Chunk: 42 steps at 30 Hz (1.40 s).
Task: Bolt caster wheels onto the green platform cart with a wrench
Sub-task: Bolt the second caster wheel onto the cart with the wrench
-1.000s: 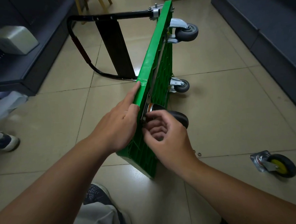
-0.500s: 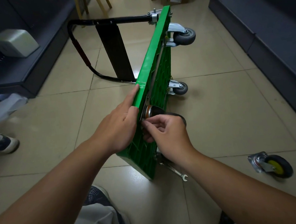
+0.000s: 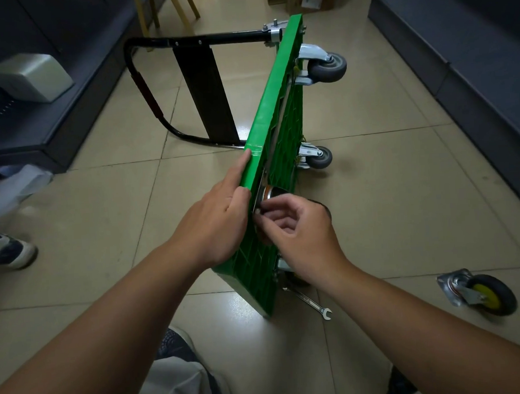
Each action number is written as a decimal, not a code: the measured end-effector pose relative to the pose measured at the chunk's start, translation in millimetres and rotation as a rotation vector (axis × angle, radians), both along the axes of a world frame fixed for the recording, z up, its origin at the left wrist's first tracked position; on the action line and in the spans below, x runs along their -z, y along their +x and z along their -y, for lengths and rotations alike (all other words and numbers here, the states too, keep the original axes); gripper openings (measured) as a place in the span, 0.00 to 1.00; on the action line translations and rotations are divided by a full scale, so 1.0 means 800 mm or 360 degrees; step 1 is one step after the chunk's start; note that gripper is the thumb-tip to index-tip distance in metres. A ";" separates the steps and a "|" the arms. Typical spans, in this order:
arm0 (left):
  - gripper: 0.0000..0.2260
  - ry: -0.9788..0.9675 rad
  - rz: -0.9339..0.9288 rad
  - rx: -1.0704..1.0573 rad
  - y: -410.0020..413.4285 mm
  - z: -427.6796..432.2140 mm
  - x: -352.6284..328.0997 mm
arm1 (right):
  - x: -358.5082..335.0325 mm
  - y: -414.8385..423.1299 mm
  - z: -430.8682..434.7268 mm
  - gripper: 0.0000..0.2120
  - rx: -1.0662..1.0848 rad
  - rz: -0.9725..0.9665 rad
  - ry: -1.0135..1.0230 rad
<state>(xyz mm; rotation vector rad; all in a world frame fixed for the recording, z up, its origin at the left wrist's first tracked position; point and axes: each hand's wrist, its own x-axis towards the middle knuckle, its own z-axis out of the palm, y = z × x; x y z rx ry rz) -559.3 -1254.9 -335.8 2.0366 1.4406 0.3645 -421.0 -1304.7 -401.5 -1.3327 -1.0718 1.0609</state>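
Looking from the head view, the green platform cart [image 3: 277, 99] is seen stood on its long edge on the tiled floor [image 3: 404, 207], ribbed underside turned to the right and black handle [image 3: 144, 88] lying out to the left.

The left hand [image 3: 214, 220] is laid against the upper rim. Its index finger is straight along the edge and the other fingers are folded at the rim; whether they hook over it cannot be told. The right hand [image 3: 300, 234] is curled, with thumb and forefinger pinched on a small part [image 3: 258, 212] at the near caster [image 3: 278, 193]. It is likely a nut or bolt, but too small to tell.

Two mounted casters [image 3: 325, 67] are seen at the far end. A loose caster [image 3: 480, 293] lies well apart to the right, and the wrench [image 3: 311, 301] lies on the floor just beside the near corner, untouched.

- **Handling:** the deck is judged stiff moulded plastic, light but tippy on its edge, so it is best steadied at the top rim. The fastener is judged small and easily dropped, and the caster dense, with a wheel that rolls and a plate best held by its edges.
- **Room:** open floor is available to the right. Dark benches [image 3: 472, 74] run along both sides, and a shoe [image 3: 5, 249] is seen at the far left.
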 end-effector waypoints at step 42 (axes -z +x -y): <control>0.25 0.0002 -0.0003 -0.0017 0.000 -0.002 0.003 | 0.005 -0.008 0.006 0.05 0.0089 0.0067 0.0068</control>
